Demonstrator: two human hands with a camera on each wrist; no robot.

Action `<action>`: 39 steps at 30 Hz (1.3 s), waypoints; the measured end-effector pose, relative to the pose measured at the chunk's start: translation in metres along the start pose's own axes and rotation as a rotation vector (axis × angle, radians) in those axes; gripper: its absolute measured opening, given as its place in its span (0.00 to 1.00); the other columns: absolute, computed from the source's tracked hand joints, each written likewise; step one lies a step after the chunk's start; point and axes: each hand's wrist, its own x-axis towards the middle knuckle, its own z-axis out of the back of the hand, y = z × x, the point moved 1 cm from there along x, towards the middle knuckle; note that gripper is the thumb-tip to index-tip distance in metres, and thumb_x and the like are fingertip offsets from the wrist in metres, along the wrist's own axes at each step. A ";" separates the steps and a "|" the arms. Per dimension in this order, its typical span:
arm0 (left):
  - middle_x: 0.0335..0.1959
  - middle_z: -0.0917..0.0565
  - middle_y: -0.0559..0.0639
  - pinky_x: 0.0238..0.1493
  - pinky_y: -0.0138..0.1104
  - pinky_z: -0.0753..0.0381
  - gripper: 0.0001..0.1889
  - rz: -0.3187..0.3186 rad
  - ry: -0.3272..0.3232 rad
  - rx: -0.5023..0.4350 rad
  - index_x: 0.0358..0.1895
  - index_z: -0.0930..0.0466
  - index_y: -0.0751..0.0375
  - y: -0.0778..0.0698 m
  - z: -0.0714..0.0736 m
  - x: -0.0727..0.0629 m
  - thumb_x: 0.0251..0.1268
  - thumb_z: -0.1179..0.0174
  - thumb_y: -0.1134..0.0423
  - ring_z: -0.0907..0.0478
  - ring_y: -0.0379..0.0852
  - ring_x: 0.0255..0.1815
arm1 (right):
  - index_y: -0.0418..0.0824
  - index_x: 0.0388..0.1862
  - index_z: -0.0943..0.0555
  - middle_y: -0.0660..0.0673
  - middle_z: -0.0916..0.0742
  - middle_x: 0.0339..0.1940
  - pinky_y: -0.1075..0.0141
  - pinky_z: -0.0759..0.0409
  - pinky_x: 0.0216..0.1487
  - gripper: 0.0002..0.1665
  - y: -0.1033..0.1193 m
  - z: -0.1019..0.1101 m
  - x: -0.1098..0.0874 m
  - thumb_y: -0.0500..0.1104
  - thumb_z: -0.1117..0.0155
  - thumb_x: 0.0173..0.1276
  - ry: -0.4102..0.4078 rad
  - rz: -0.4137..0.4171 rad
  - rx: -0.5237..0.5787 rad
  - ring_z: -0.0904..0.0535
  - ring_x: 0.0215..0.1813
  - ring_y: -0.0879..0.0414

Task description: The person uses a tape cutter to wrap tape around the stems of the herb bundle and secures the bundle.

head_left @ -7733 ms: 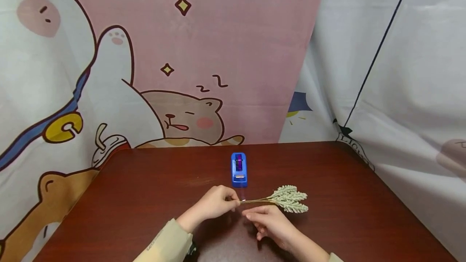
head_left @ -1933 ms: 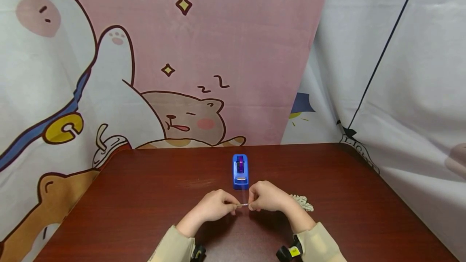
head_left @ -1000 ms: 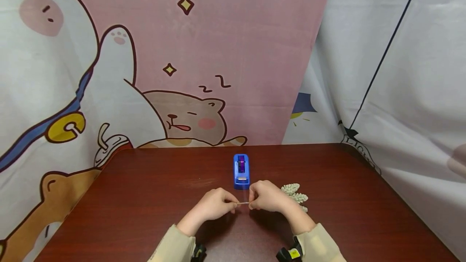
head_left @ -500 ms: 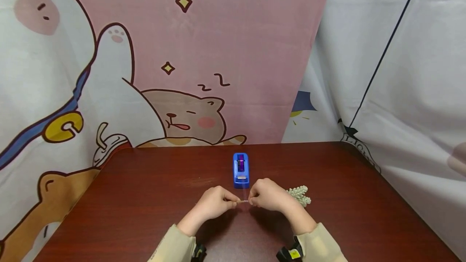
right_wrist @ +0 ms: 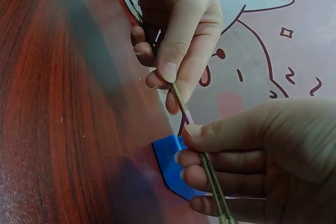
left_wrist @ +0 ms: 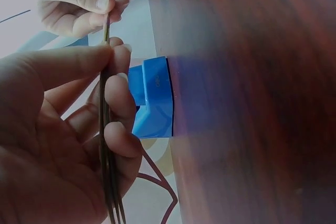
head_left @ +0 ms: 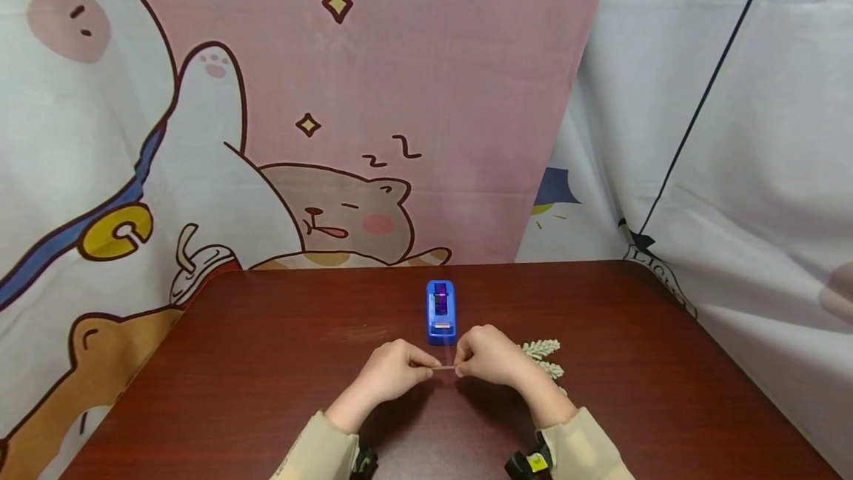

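Observation:
My left hand (head_left: pixel 389 372) pinches the thin stems (left_wrist: pixel 105 140) of a small bunch of artificial flowers between thumb and forefinger. The stem ends run back across its palm in the left wrist view. A short way to the right, my right hand (head_left: pixel 489 358) pinches the same stems. Beyond it, pale green flower heads (head_left: pixel 541 349) show, partly hidden by that hand. Straight ahead stands a blue tape dispenser (head_left: pixel 441 332) with a purple core. From it a clear strip of tape (head_left: pixel 448 355) stretches to the stems between both hands.
Everything is over a dark red-brown wooden table (head_left: pixel 280 361). A printed cartoon cloth (head_left: pixel 453 95) hangs behind its far edge, and a white cloth (head_left: pixel 733 169) is on the right. Black wrist devices (head_left: pixel 529 463) sit at both sleeves.
Earlier the right hand was beside the stems with the flowers in full view; since then it pinches them. Lately both hands stay nearly in place while the flower heads shift and turn.

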 end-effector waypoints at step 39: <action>0.21 0.17 0.50 0.21 0.30 0.35 0.06 -0.069 0.198 -0.111 0.35 0.10 0.58 0.010 0.011 0.018 0.61 0.38 0.69 0.34 0.36 0.19 | 0.41 0.20 0.15 0.54 0.20 0.16 0.68 0.31 0.23 0.08 -0.006 0.009 0.015 0.38 0.31 0.59 0.164 -0.010 0.064 0.31 0.20 0.63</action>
